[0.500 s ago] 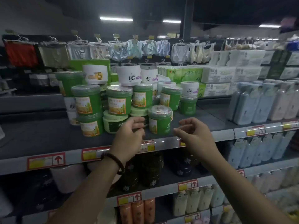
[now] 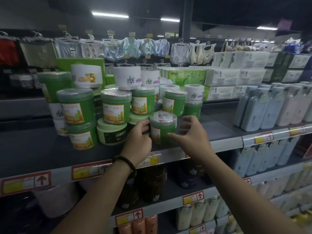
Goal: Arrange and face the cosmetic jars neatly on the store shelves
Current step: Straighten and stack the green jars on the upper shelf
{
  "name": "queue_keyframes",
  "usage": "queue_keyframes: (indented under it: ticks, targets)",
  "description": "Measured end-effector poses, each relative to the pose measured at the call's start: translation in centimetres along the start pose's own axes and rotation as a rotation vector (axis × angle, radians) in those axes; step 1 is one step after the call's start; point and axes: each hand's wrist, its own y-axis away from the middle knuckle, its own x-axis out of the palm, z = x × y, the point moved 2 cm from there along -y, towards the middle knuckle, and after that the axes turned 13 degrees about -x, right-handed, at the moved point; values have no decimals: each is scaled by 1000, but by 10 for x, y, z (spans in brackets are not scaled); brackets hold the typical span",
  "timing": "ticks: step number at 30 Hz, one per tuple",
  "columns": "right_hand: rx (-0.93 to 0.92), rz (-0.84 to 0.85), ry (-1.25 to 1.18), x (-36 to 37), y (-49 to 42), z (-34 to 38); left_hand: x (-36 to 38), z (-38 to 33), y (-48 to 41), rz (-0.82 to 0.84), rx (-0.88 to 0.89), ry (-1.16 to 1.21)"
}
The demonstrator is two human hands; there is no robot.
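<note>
A green jar [image 2: 164,130] stands at the front of the shelf [image 2: 42,149], at the right end of a stack [image 2: 116,107] of jars. It is upright, with its long axis vertical and its lid on top. Its label is turned to the left and partly hidden, not square to the aisle.

The left hand [image 2: 137,137] is curled round a dark jar [image 2: 147,129] just beside it. The right hand [image 2: 192,132] is spread wide and empty, one fingertip at the green jar's front; contact cannot be told.

The green jar is best cupped from both sides and twisted on its base until the label faces out, the stack left undisturbed.
</note>
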Motion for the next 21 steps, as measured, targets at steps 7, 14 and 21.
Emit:
queue_keyframes:
  ticks: [7, 14, 21]
  targets:
    - [0, 60, -25, 14, -16, -10, 7, 2, -9, -31, -20, 65]
    - [-15, 20, -62, 18, -22, -16, 7, 4, -14, -51, 27, 15]
    - [-47, 31, -51, 17, -29, -21, 8, 7, -10, -43, 86, -63]
